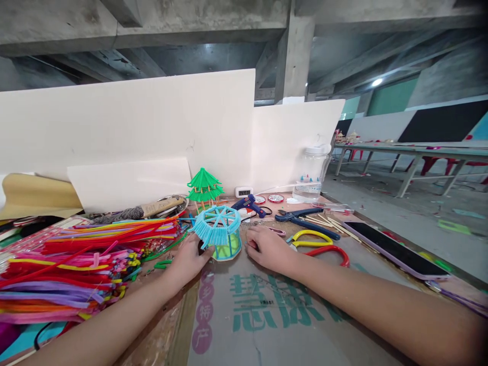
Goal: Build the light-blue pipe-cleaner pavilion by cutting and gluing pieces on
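A small blue pipe-cleaner pavilion model [220, 230] with a fringed roof and a green base stands on the cardboard sheet [274, 315]. My left hand [189, 259] rests at its left side, thumb and fingers touching the blue fringe. My right hand [267, 246] lies flat on the cardboard just right of the model, fingers slightly curled, holding nothing. A finished green pavilion [205, 187] stands behind the blue one.
A big pile of colourful pipe cleaners [76, 264] fills the left. A blue glue gun [249, 204], blue pliers [305, 219], yellow and red scissors [324, 245], wooden sticks, a phone [394, 249] and a plastic jar [311, 173] lie behind and right. White boards stand at the back.
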{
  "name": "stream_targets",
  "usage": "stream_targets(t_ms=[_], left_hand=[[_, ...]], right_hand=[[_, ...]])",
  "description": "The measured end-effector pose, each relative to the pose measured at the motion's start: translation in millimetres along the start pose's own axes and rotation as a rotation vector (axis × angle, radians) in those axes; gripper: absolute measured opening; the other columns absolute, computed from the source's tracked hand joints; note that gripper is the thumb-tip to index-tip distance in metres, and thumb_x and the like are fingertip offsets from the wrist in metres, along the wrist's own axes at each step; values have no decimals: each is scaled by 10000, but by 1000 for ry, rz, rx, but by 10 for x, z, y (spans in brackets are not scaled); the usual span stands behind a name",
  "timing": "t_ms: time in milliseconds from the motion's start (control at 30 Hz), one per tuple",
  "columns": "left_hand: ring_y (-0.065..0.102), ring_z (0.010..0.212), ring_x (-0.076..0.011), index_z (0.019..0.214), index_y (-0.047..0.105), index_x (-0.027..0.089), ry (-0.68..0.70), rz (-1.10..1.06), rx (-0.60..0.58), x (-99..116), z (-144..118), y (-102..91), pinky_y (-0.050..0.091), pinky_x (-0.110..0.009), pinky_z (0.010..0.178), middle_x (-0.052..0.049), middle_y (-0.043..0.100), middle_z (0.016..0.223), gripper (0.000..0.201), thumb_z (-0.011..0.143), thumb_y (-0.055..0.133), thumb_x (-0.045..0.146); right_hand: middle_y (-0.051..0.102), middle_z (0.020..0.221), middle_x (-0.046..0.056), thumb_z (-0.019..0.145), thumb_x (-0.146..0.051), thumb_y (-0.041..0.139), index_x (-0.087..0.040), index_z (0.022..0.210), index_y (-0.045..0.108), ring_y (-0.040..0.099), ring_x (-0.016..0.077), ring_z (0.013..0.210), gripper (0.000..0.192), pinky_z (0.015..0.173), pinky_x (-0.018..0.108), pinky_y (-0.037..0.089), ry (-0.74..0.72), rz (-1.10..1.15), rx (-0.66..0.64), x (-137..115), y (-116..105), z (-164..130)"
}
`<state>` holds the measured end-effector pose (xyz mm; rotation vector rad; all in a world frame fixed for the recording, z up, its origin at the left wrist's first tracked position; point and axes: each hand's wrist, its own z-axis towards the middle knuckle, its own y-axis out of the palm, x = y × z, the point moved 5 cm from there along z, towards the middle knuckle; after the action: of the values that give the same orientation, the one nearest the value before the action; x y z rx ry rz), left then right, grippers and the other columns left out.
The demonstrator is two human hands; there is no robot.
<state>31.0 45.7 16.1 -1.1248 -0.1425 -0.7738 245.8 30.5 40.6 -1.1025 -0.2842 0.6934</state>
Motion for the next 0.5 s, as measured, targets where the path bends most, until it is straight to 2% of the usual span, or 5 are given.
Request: stream_targets(t_ms=[133, 300, 367, 500], left_hand=[[601, 1098, -289, 1054, 642, 174, 10, -18, 27, -12, 1, 4, 465, -463, 979, -127, 671, 1146, 267, 858, 552, 332], [632, 995, -275, 979, 660, 181, -22, -1, 41, -31, -4, 8, 501, -440, 914, -111, 691, 1039, 227, 845, 566, 338], [635, 997, -279, 965, 666, 184, -18, -2, 44, -23, -4, 4, 503, -439, 910, -111, 694, 1040, 225, 842, 565, 343], [630, 1051, -283, 1027, 663, 190, 29, -27, 36, -12, -5, 8, 495, -444, 949, -109, 694, 1093, 254, 856, 540, 332]], right_hand=[[629, 803, 39, 888, -279, 551, -185, 756, 560, 548, 179, 780, 162, 706, 291, 370, 70, 115, 7, 67, -102, 39], [684, 847, 45, 896, -293, 543, -186, 803, 634, 593, 179, 804, 168, 711, 282, 401, 183, 184, 42, 321, -420, 198], [701, 845, 41, 879, -282, 564, -192, 829, 667, 603, 180, 783, 146, 681, 274, 401, 221, 167, -33, 441, -486, 237], [726, 862, 32, 818, -208, 607, -216, 884, 727, 624, 177, 740, 137, 636, 258, 394, 257, 152, -270, 617, -484, 195]])
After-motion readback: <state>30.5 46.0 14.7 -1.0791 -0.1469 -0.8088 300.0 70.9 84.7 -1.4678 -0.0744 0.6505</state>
